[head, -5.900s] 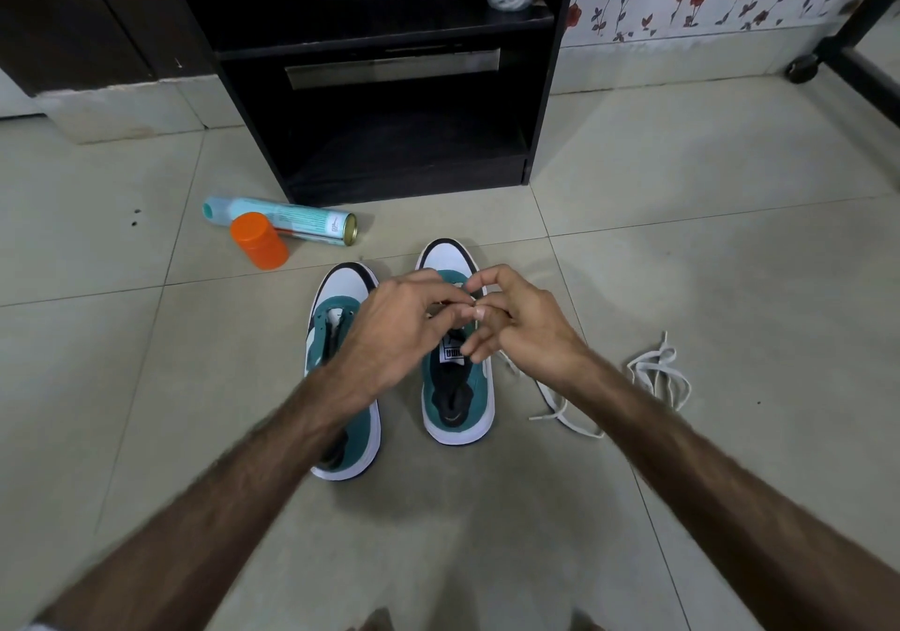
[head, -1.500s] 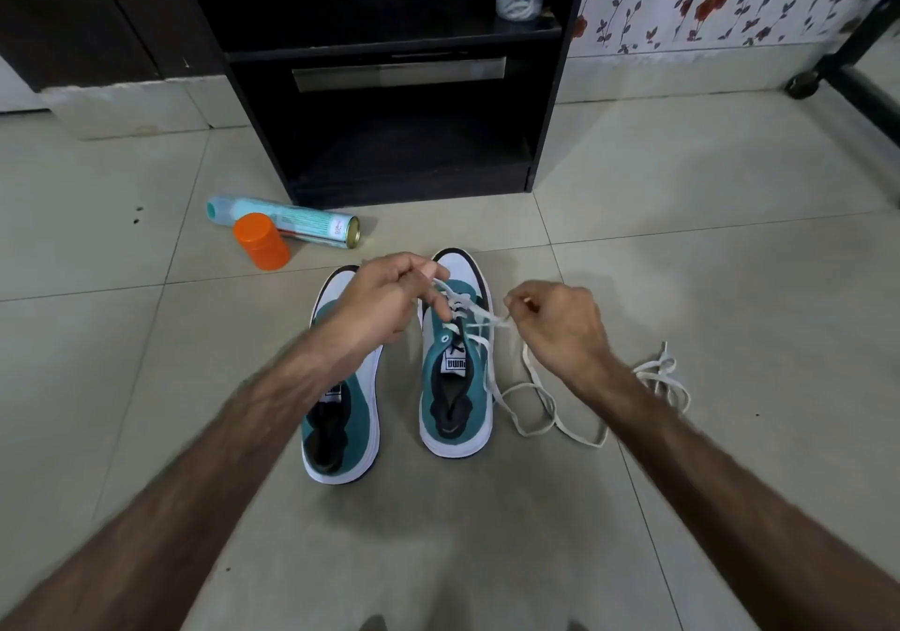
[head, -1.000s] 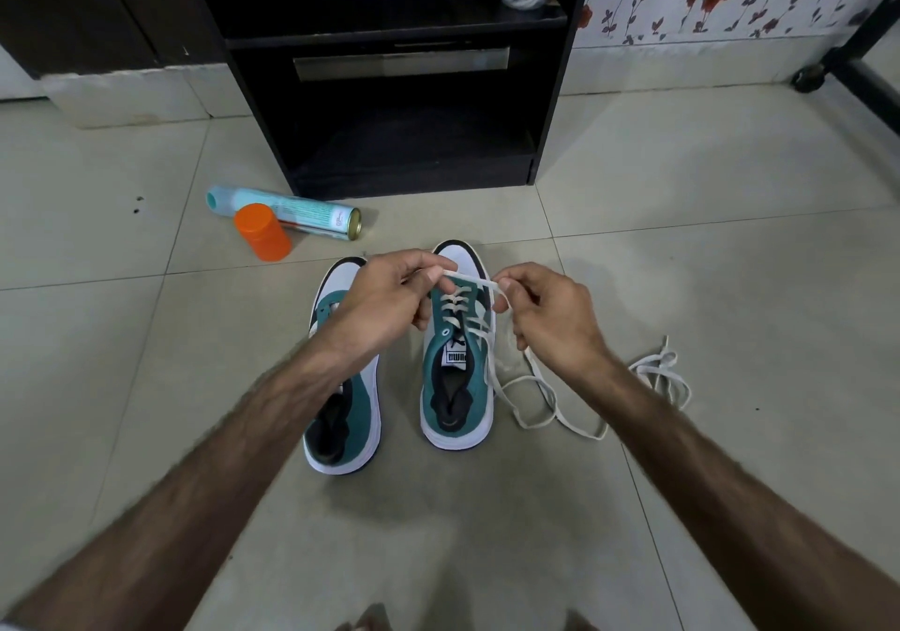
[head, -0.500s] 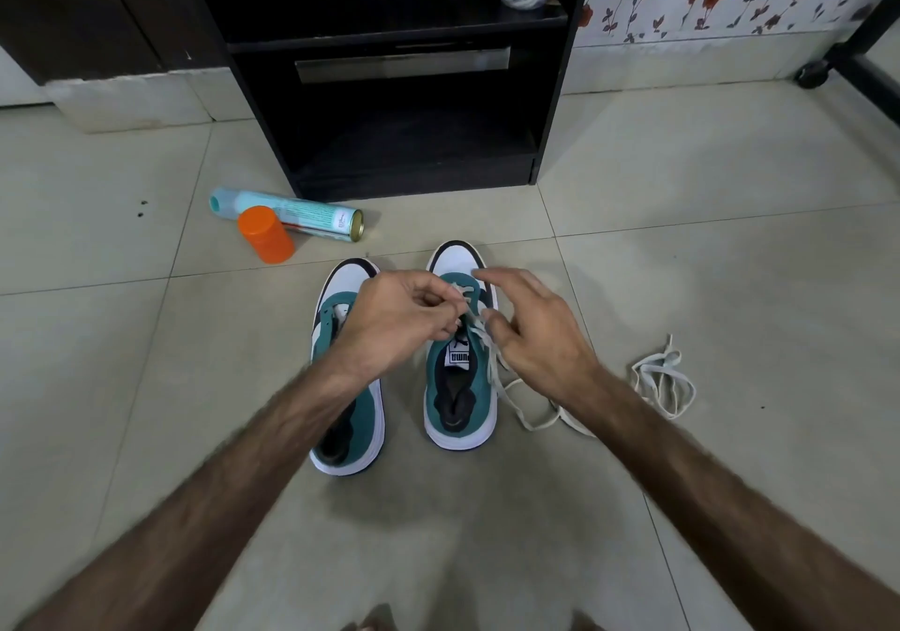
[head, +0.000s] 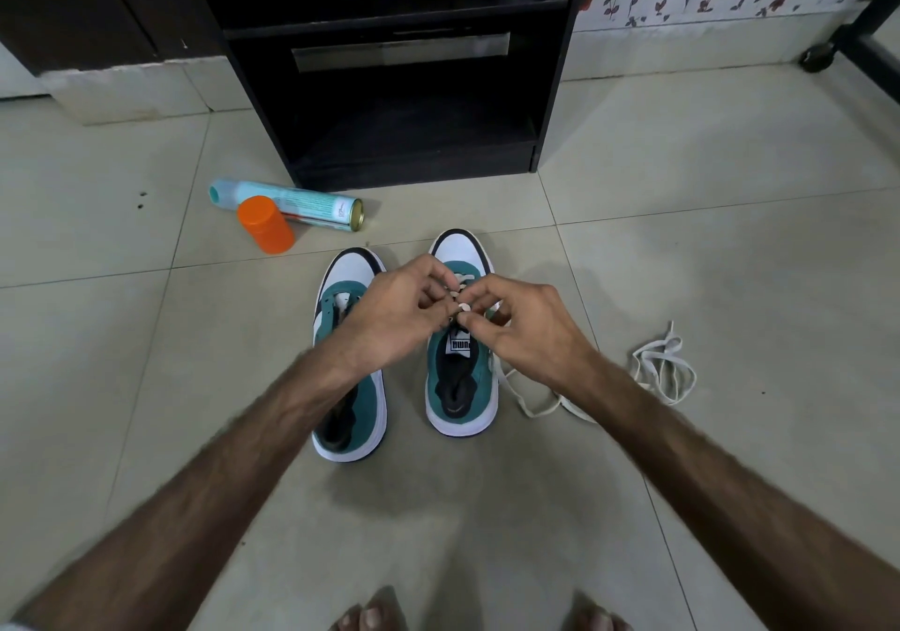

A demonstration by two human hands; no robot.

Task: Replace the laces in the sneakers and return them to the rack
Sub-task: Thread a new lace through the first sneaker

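On the far left of the floor lies a teal spray can [head: 287, 204] on its side, with an orange cap [head: 265, 224] just in front of it. Both sit well clear of the work.

Nearer the middle stands the left sneaker [head: 349, 357], toe pointing away toward the black shoe rack [head: 389, 65]. Only a scrap of lace shows in its far eyelets. The left hand [head: 394, 321] crosses above it, and its grip is curled and pinching the white lace [head: 461, 307] over the right sneaker [head: 461, 338].

The right sneaker stands beside its partner, long axis running near to far, toe toward the rack. The right hand [head: 528, 331] meets the left directly over the eyelets, fingertips likewise pinched on the lace. Both hands are about equally close to the lacing point. The lace's slack trails off the shoe's right side onto the floor, passing under the right forearm.

Further right lies a second loose lace [head: 662, 367] in a small heap, apart from both shoes.

I judge the threading is partway up this shoe. The next pull would run along the shoe's length, toward the tongue. Nothing blocks the open lower shelf of the rack beyond the toes.
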